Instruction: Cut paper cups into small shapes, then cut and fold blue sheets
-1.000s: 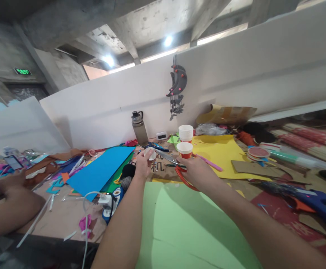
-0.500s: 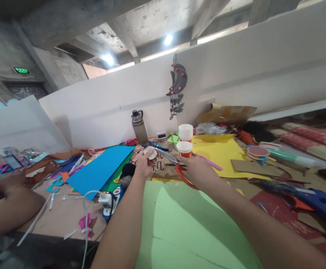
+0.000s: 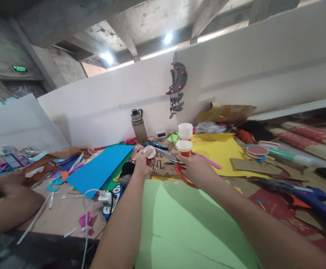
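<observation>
My left hand [image 3: 143, 164] is closed on a small round white piece [image 3: 149, 151], which looks like the cut-off base of a paper cup. In my right hand [image 3: 195, 171] are scissors with orange-red handles [image 3: 183, 176], their blades [image 3: 166, 154] pointing left toward the white piece. Whether the blades touch it I cannot tell. Just behind my right hand stands a red and white paper cup [image 3: 184, 150], with a stack of white paper cups [image 3: 185, 130] farther back. Both forearms reach over a light green sheet [image 3: 191, 224].
A yellow sheet [image 3: 221, 145] and a pink pen [image 3: 211, 161] lie to the right, with a blue glue gun [image 3: 311, 198] nearer. Left are a blue sheet [image 3: 101, 168] and a power strip [image 3: 106, 213]. A bottle [image 3: 139, 129] stands behind. Another person's arm [image 3: 14, 201] rests far left.
The white piece has turned slightly, and more of its round face shows. My right hand and the scissors stay nearly where they were.
</observation>
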A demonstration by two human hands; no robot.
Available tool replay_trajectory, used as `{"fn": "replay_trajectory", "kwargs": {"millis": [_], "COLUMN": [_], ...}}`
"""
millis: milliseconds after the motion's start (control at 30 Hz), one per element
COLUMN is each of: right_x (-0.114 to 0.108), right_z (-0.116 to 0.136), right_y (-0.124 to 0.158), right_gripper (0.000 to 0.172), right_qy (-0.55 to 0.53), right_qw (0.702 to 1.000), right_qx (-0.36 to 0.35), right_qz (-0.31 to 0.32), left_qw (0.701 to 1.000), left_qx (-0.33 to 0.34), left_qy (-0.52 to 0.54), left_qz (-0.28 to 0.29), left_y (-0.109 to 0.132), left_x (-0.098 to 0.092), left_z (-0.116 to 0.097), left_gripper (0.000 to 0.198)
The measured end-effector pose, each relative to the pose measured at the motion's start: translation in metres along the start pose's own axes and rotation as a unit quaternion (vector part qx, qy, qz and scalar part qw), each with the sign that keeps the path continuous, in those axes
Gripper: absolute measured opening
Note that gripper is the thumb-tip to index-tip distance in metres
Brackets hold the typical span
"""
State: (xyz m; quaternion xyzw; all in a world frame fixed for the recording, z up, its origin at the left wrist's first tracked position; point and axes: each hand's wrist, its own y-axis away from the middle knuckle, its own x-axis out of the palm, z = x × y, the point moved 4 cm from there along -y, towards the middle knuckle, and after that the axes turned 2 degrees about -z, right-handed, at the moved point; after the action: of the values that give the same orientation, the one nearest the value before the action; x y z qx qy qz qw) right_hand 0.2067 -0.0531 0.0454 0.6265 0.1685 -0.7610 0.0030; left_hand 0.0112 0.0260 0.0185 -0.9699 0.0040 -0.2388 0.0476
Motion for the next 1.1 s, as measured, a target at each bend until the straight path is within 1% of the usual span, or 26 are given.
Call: {"fn": "replay_trajectory", "kwargs": {"millis": [200, 300, 467, 533, 633, 700, 800, 967, 1033, 1100], "right_x": [-0.001, 0.001, 0.012, 0.017, 0.023, 0.024, 0.021, 0.020, 0.021, 0.022], "right_z": [0.002, 0.002, -0.008, -0.013, -0.017, -0.017, -0.013, -0.009, -0.008, -0.008], "right_y": [0.001, 0.000, -0.004, -0.005, -0.005, -0.003, 0.000, 0.004, 0.004, 0.004], "right_gripper": [0.036, 0.036, 0.033, 0.031, 0.029, 0.032, 0.033, 0.028, 0.029, 0.032], "right_qy": [0.002, -0.008, -0.086, -0.103, -0.086, -0.073, -0.065, -0.048, -0.047, -0.052], "right_qw": [1.000, 1.000, 0.995, 0.993, 0.992, 0.991, 0.990, 0.989, 0.989, 0.989], "right_qx": [0.003, 0.004, 0.045, 0.056, 0.072, 0.082, 0.083, 0.088, 0.087, 0.083], "right_qz": [0.010, 0.007, 0.000, 0.010, 0.050, 0.075, 0.095, 0.111, 0.112, 0.112], "left_qw": [1.000, 1.000, 0.998, 0.997, 0.994, 0.992, 0.994, 0.993, 0.992, 0.987], "left_qx": [-0.011, -0.028, -0.048, -0.054, -0.049, -0.039, -0.033, -0.029, -0.031, -0.034], "left_qy": [-0.007, -0.005, 0.023, 0.033, 0.036, 0.024, -0.019, -0.081, -0.098, -0.142], "left_qz": [0.013, 0.004, -0.023, -0.041, -0.095, -0.115, -0.104, -0.080, -0.068, -0.059], "left_y": [0.001, 0.000, -0.002, -0.004, -0.006, -0.007, -0.008, -0.008, -0.008, -0.008], "left_x": [0.000, -0.001, -0.003, -0.004, -0.007, -0.009, -0.010, -0.008, -0.007, -0.007], "left_z": [-0.001, 0.001, 0.005, 0.007, 0.010, 0.012, 0.015, 0.022, 0.027, 0.032], "left_gripper": [0.030, 0.029, 0.023, 0.022, 0.022, 0.020, 0.021, 0.034, 0.034, 0.032]}}
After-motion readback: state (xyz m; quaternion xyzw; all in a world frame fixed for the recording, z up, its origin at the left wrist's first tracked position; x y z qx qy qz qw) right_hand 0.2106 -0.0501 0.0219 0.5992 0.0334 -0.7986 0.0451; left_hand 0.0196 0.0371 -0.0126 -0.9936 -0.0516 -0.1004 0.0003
